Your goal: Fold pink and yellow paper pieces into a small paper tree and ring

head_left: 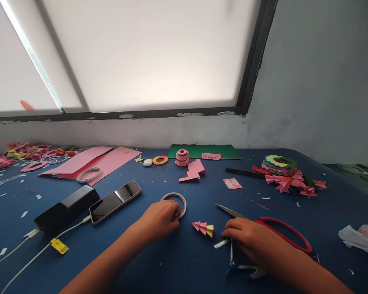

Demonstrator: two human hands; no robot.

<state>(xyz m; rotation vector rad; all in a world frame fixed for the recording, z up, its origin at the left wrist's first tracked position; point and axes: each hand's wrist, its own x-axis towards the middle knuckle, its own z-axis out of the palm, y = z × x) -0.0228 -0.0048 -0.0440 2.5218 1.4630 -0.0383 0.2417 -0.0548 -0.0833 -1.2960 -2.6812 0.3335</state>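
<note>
My left hand [163,217] is closed on a thin white roll of tape [184,201], gripping its near edge. My right hand [243,237] rests low over the table beside the red-handled scissors [282,228], whose blades point left behind it. Its fingers are bent and pressed together; what they hold, if anything, is hidden. A short white strip [221,243] lies at its fingertips, and more white strips run to a small blue object [232,265] below it. Between my hands lies a small folded-paper piece [203,228], pink with a yellow end.
A phone [115,202] and a black power bank [66,210] with white cables lie left. Behind are pink sheets [110,161], a pink paper ring stack [182,157] and a green board [205,151]. Folded-paper flowers [283,173] and a plastic bag [360,239] are right.
</note>
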